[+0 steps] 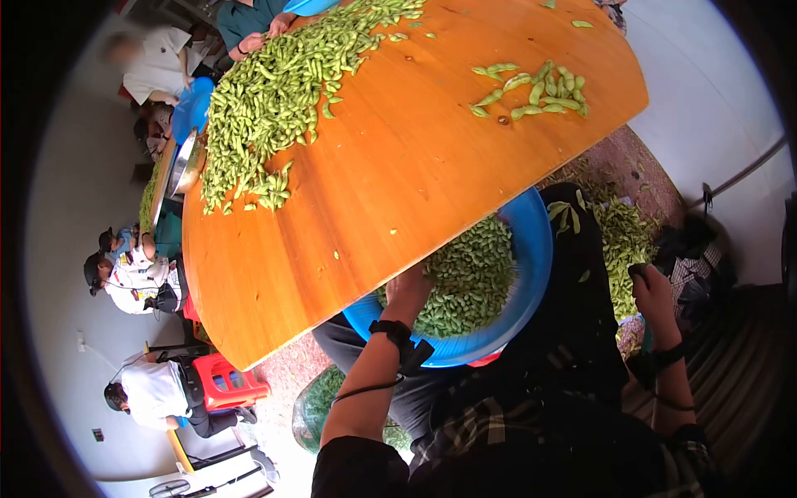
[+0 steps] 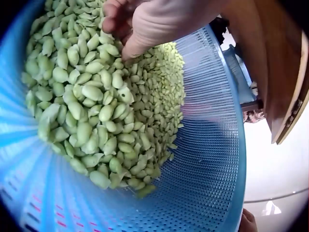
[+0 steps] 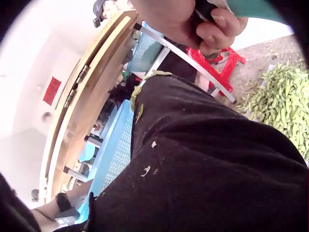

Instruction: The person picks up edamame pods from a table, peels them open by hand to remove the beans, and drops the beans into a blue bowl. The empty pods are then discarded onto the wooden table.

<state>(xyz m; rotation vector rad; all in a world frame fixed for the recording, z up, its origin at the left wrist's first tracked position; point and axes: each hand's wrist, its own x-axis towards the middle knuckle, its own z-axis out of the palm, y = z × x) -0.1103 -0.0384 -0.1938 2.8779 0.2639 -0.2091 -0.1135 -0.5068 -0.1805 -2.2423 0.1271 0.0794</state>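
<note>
My left hand (image 1: 410,290) reaches over the table's edge into a blue plastic basket (image 1: 538,257) of shelled green beans (image 1: 473,286). In the left wrist view its fingers are loosely bent, and the thumb tip lies right at the beans (image 2: 104,113). My right hand (image 1: 656,300) is off to the right, beside my thigh and over a heap of green pods (image 1: 627,249). Its fingers curl round a small black object (image 3: 205,8) with a whitish edge; what kind it is I cannot tell. The basket stands against my lap, partly under the tabletop.
The wooden table (image 1: 374,191) bears a large pile of bean pods (image 1: 274,100) and a small group of pods (image 1: 540,90). A few empty pods (image 1: 566,214) lie on my trouser leg. Other people sit at the far left, near a red stool (image 1: 228,383).
</note>
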